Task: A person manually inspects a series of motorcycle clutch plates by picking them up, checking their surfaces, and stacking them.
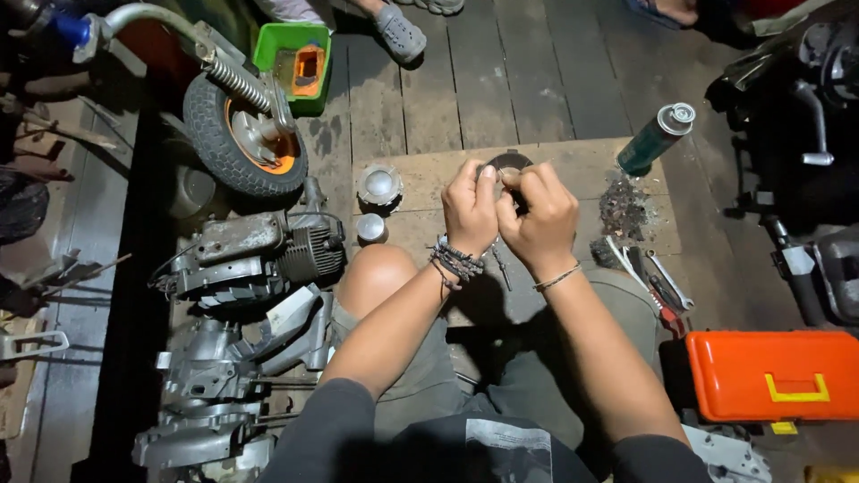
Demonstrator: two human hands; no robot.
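Observation:
My left hand (469, 207) and my right hand (540, 215) are raised together above my knees, fingers closed on one small part pinched between the fingertips. The part is mostly hidden by the fingers, so its shape stays unclear. Just beyond the hands a round dark metal part (510, 163) lies on a board of brown hardboard (573, 165). Beaded bracelets circle my left wrist and a thin one my right.
A small engine (259, 255) and casing parts lie at left, beside a wheel with an orange hub (243, 134). Two round metal caps (379, 184) sit on the board. A green spray can (656, 137), loose tools (658, 282), an orange toolbox (774, 374), a green tray (292, 55) and another person's sandalled foot (399, 32) surround me.

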